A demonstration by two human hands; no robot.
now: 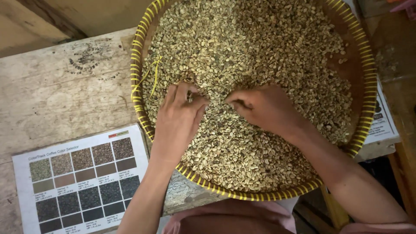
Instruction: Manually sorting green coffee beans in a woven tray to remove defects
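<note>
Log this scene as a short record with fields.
Surface: worn wooden table
Container: round woven tray with yellow rim, on the table
Contents: pale green coffee beans filling the tray
Left hand: fingers in the beans
Right hand: fingers pinched in the beans
Nearby: printed colour chart, left of the tray

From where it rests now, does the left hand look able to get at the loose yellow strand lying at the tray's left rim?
Probably yes. The left hand lies on the beans just right of and below the yellow strand, inside the same woven tray. Only loose beans lie between them, and the right hand is off to the other side.
</note>
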